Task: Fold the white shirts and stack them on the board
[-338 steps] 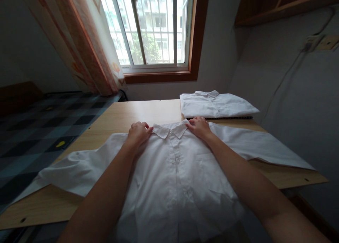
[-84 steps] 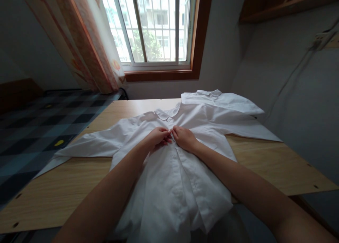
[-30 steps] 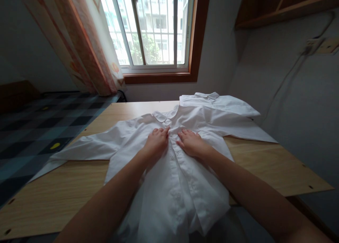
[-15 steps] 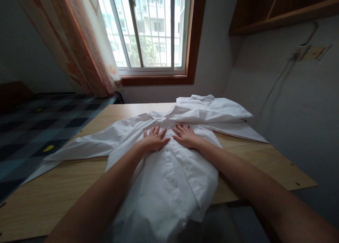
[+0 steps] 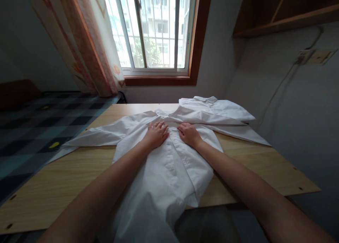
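A white long-sleeved shirt is spread on a wooden board, front side up, its collar pointing toward the window. The lower end hangs over the board's near edge. On the chest, left of the button strip, rests my left hand, palm down with the fingers slightly bent and a little apart. To the right of the strip my right hand presses on the same shirt, its fingers curled in against the cloth. Whether fabric is pinched under those fingertips is hard to see.
A folded white shirt lies at the board's far right, partly behind the spread one. The wooden board borders a checkered bed on the left. Beyond are a curtain, a barred window and a wall socket with a cord.
Both hands stay on the chest, but their spread fingers have drawn in, the right hand's more. The shirt's lower part has shifted and bunched slightly. The view has tilted a little.
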Demonstrator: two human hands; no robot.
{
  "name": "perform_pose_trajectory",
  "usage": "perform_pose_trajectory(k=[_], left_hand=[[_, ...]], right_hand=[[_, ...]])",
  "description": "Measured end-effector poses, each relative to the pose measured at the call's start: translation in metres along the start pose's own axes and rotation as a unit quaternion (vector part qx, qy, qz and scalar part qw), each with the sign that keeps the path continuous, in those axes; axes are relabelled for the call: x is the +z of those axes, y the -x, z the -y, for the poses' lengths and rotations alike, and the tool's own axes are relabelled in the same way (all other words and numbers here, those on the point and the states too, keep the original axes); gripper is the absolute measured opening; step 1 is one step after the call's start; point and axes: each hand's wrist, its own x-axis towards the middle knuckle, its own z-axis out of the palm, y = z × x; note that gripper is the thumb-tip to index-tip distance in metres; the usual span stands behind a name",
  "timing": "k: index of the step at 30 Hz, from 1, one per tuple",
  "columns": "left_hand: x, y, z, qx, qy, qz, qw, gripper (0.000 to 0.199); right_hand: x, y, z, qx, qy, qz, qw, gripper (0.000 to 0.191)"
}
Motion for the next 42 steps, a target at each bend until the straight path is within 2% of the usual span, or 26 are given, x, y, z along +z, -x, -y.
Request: perform_pose_trajectory(k=[2, 3, 6, 9, 11, 15, 23, 28, 31, 36, 42], left_hand=[[-0.014, 0.007, -0.009, 0.035, -0.005, -0.035, 0.999, 0.036], [-0.021, 0.011, -0.014, 0.036, 0.005, -0.036, 0.999, 0.033], [-0.033, 0.023, -0.027, -0.022, 0.072, 0.001, 0.997, 0.027], [-0.028, 0.032, -0.031, -0.073, 0.139, 0.048, 0.986, 0.022], [-0.02, 0.037, -0.03, -0.086, 0.159, 0.048, 0.982, 0.021], [-0.011, 0.041, -0.027, -0.073, 0.179, 0.031, 0.981, 0.016], [-0.013, 0.04, -0.03, -0.084, 0.176, 0.036, 0.98, 0.01], [-0.014, 0.04, -0.03, -0.069, 0.154, 0.035, 0.985, 0.013], [-0.013, 0.04, -0.029, -0.055, 0.142, 0.037, 0.988, 0.016], [-0.012, 0.039, -0.028, -0.053, 0.16, 0.033, 0.985, 0.018], [-0.016, 0.038, -0.022, -0.082, 0.26, 0.032, 0.962, 0.027]], right_hand=[[-0.005, 0.001, 0.004, -0.012, 0.004, -0.011, 1.0, 0.028], [-0.009, 0.002, 0.007, -0.013, 0.001, -0.017, 1.0, 0.027], [-0.021, 0.007, 0.021, 0.001, -0.046, -0.007, 0.999, 0.021], [-0.028, 0.022, 0.038, 0.013, -0.12, 0.044, 0.992, 0.019], [-0.028, 0.034, 0.046, 0.017, -0.134, 0.056, 0.989, 0.025], [-0.02, 0.048, 0.053, 0.043, -0.101, 0.042, 0.993, 0.026], [-0.017, 0.046, 0.061, 0.045, -0.01, 0.051, 0.998, 0.014], [-0.02, 0.042, 0.053, 0.05, -0.074, 0.006, 0.996, 0.011], [-0.023, 0.035, 0.045, 0.072, -0.186, -0.027, 0.979, 0.007], [-0.016, 0.029, 0.042, 0.095, -0.402, -0.035, 0.91, 0.01], [0.005, 0.033, 0.038, 0.103, -0.476, 0.008, 0.873, 0.016]])
